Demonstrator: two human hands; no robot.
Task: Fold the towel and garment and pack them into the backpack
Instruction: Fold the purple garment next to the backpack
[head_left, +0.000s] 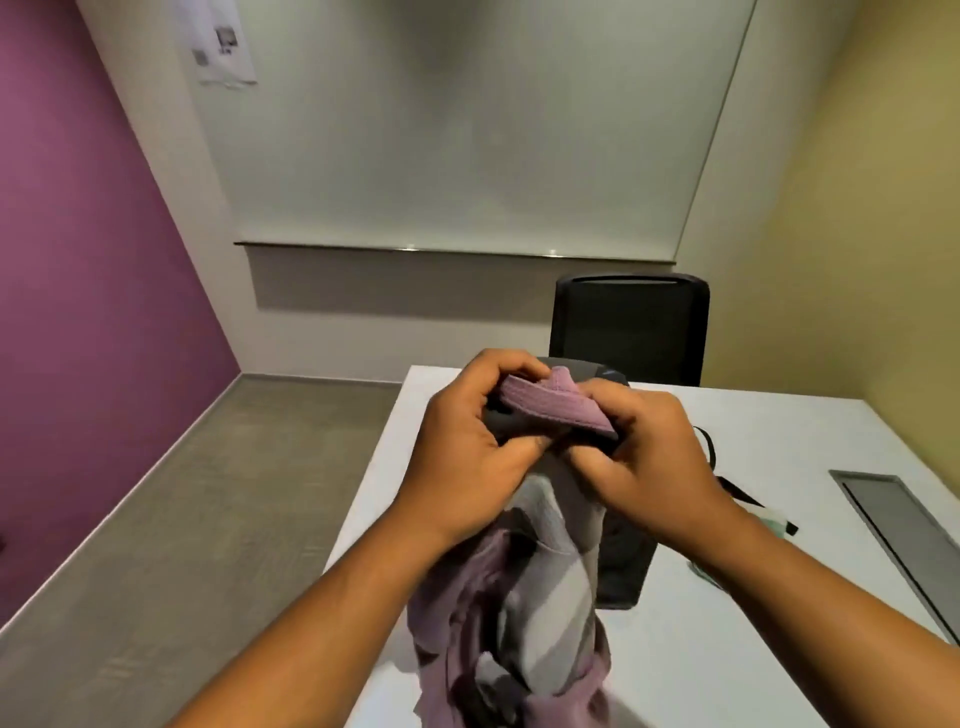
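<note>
White table (727, 649), left hand (467, 452) and right hand (654, 457) fingers pinching garment (540, 571) collar, backpack (623, 561) behind

The garment (524, 597) is showing mauve and pale grey in broad blocks, with a mauve ribbed edge at the top and some darker grey folds lower down. The backpack (623, 561) behind it is looking black, its straps black too. The surface (727, 649) is appearing plain white, with a grey panel (898, 525) set into it. The chair (631, 327) is showing black. The left wall (93, 260) is glowing purple, the right wall (857, 234) is reading yellow-green, and the floor (182, 519) is showing mottled grey.
</note>
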